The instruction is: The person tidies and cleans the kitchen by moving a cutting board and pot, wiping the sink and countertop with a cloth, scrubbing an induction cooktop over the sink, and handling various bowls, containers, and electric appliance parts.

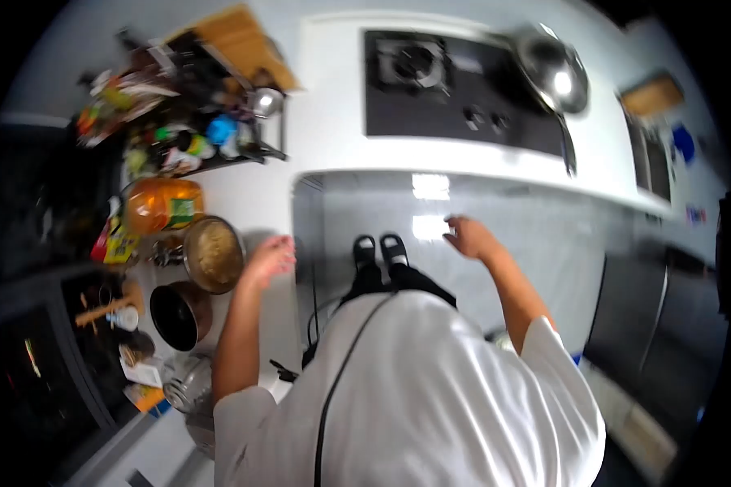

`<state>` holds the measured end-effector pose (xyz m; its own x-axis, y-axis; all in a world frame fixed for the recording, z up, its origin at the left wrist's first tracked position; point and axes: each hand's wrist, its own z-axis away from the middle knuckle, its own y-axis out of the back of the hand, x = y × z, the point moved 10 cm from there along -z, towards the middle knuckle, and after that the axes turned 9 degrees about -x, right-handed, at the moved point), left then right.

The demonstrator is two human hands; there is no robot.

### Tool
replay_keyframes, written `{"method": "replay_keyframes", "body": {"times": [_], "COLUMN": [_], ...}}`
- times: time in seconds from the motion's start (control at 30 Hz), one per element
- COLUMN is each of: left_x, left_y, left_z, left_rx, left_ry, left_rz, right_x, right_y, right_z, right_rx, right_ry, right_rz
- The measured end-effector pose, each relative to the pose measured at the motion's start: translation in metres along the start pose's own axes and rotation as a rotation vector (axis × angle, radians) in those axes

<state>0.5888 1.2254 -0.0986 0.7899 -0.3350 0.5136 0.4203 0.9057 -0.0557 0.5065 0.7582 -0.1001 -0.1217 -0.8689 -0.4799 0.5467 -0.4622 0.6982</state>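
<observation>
My left hand (273, 260) hovers at the edge of the left counter, a little blurred, its fingers loosely apart with nothing in them. Nearest to it is a metal bowl (214, 254) of pale, lumpy food that I cannot identify. Just below that bowl in view stands a dark-inside pot (180, 316). Over the floor in front of the stove counter hangs my right hand (469, 237), fingers slightly bent and apart, holding nothing.
A lidded wok (551, 71) sits at the right of the black gas stove (463, 89), its handle reaching past the counter edge. A large bottle of orange oil (164, 205) and a crowded condiment rack (195, 138) stand left. A glass jar (188, 385) is lower left.
</observation>
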Motion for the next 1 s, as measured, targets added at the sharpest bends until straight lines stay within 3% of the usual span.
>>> {"method": "replay_keyframes", "body": {"times": [0.13,0.33,0.63,0.8,0.9,1.0], "left_x": [0.026,0.048,0.092,0.106,0.115,0.130], "left_y": [-0.008,-0.066,-0.177,-0.304,-0.415,-0.537], "left_z": [-0.039,-0.085,-0.109,-0.115,-0.111,-0.110], "left_rx": [-0.067,-0.192,-0.290,-0.356,-0.447,-0.521], "left_ry": [0.003,0.090,0.102,0.186,0.189,0.128], "left_rz": [-0.115,-0.268,-0.401,-0.615,-0.767,-0.892], "right_x": [0.079,0.112,0.172,0.263,0.336,0.378], "right_y": [-0.025,-0.091,-0.107,-0.085,-0.084,-0.047], "right_z": [0.093,0.209,0.237,0.295,0.335,0.378], "right_rx": [0.190,0.036,0.205,0.324,0.403,0.342], "right_ry": [-0.336,-0.698,-0.580,-0.593,-0.638,-0.676], "right_rz": [-0.230,-0.425,-0.575,-0.609,-0.510,-0.501]}}
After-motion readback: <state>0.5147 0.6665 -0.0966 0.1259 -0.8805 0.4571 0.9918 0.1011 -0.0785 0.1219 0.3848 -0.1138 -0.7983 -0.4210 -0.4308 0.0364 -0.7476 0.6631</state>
